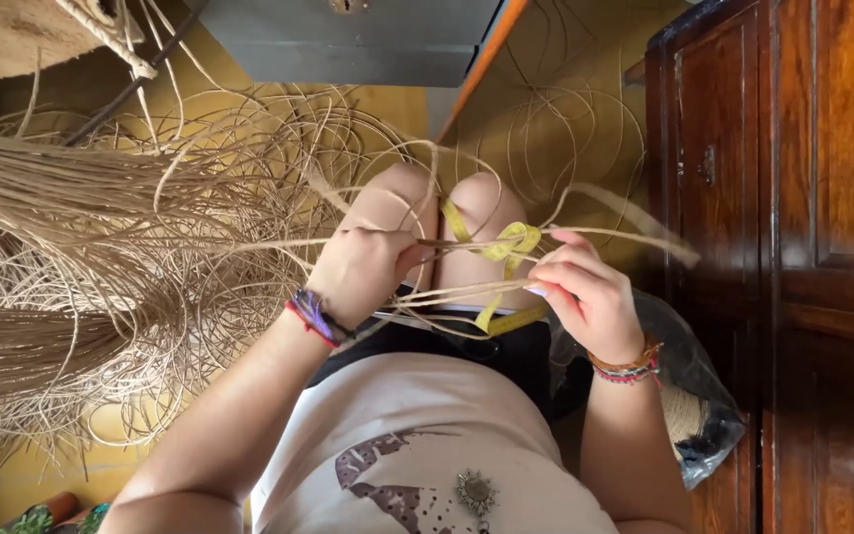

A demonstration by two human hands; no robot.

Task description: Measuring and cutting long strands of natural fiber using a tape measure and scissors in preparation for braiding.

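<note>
My left hand [363, 272] is closed around thin tan fibre strands [467, 240] over my knees [437, 198]. My right hand [585, 292] pinches the same strands a little to the right, fingers curled around them. A yellow tape measure [514, 240] loops between both hands and hangs down across my lap. The strands run left into a big loose bundle of straw-coloured fibre [81, 257]. One flat strand [635, 222] sticks out to the right past my right hand. Woven bracelets sit on both wrists.
A dark wooden cabinet [793, 198] stands close on the right. A clear plastic bag [689, 396] with a spool of twine lies by my right elbow. Loose fibre loops [555, 109] lie on the yellow floor. A grey box [348, 40] sits ahead.
</note>
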